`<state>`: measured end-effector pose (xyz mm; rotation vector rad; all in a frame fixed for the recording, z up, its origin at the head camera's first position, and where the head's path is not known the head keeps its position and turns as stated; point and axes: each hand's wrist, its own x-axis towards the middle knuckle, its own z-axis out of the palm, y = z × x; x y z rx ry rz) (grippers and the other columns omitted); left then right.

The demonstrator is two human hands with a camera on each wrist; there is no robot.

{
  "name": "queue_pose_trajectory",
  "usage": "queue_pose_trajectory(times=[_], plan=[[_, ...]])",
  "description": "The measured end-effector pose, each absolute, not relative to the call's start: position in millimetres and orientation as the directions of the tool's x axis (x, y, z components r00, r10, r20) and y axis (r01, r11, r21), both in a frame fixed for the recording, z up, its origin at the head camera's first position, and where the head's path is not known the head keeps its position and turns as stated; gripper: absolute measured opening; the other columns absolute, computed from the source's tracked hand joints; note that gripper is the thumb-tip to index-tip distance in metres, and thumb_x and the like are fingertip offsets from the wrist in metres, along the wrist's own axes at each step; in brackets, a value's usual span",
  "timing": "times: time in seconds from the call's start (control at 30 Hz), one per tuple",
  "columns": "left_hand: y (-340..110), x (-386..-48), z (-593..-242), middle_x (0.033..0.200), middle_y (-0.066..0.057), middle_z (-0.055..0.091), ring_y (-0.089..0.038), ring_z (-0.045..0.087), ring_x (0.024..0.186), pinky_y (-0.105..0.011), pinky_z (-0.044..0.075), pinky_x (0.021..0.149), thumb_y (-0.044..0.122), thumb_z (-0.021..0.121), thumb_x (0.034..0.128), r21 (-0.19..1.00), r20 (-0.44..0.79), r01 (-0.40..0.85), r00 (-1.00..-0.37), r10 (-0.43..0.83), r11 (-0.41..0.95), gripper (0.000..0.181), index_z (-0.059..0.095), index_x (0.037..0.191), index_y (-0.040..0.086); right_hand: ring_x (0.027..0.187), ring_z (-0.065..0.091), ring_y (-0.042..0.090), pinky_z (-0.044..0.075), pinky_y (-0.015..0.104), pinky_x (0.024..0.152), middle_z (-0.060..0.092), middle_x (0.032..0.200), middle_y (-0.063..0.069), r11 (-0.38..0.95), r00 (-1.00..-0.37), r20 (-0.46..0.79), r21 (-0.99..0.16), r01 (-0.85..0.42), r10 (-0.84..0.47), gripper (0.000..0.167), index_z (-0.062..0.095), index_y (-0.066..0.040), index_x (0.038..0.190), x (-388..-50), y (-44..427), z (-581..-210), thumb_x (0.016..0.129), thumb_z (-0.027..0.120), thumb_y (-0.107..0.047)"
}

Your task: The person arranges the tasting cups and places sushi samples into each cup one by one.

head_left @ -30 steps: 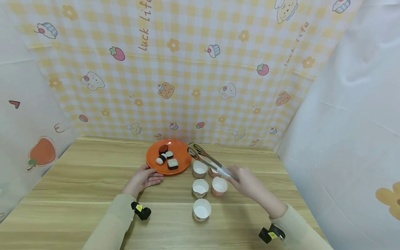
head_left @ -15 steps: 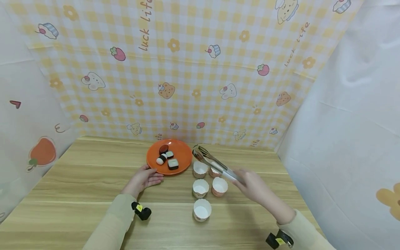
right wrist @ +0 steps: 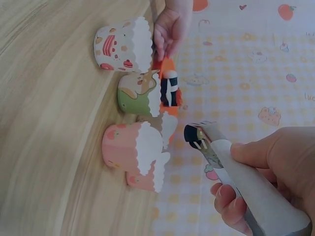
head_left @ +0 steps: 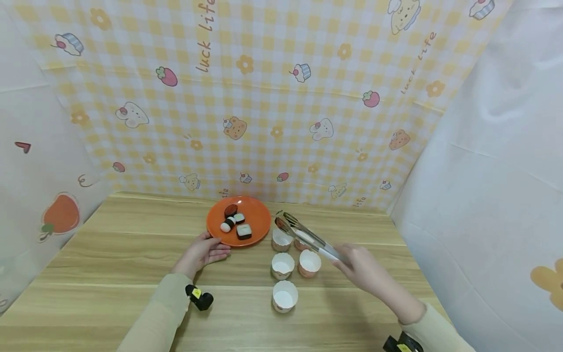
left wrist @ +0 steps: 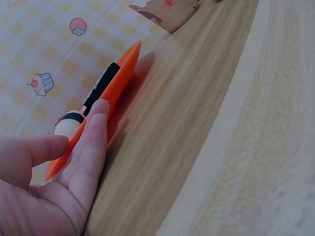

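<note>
At the near left rim of the orange plate, my left hand pinches the edge, thumb on top and fingers beneath. The plate carries several toy sushi pieces, among them a square one, a white one with a black band and a red-topped one. My right hand grips metal tongs. Between the tong tips is a dark-wrapped sushi piece, held above the rear paper cups. Its top is partly hidden by the tongs.
Several paper baking cups stand right of the plate: a near white one, a green-patterned one, a pink one and two behind, partly covered by the tongs. A checked cloth hangs behind the wooden table.
My right hand has moved right and slightly nearer with the tongs, carrying the sushi piece from the plate's right edge to over the rear cups. My left hand has stayed on the plate.
</note>
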<state>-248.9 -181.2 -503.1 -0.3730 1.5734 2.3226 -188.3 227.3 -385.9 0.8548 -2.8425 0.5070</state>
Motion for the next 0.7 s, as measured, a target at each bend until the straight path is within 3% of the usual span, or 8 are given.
queue_pose_trajectory(times=[0.3,0.7], plan=[[-181.4,-250.1,-504.7,0.083,-0.014,0.069,-0.025,0.07,0.075,-0.038,0.058,0.072,0.007,0.039,0.103,0.848,-0.385,-0.396,-0.917,0.102,-0.353,0.044,0.019,0.142,-0.002,0.08,0.067,0.025,0.057,0.034,0.065,0.066,0.104,0.019,0.786,-0.834,0.195,-0.279,-0.552,-0.517,0.03,0.065,0.007,0.11,-182.7,233.7,-386.1,0.086,0.071,-0.008],[-181.0,-251.0,-506.7,0.082,-0.014,0.068,-0.026,0.07,0.075,-0.038,0.058,0.072,0.007,0.038,0.1033,0.851,-0.38,-0.389,-0.92,0.097,-0.352,0.046,0.017,0.143,-0.002,0.075,0.065,0.019,0.056,0.029,0.063,0.066,0.095,0.012,0.773,-0.81,0.197,-0.243,-0.586,-0.552,0.029,0.066,0.006,0.108,-181.0,238.2,-387.0,0.085,0.072,-0.01]])
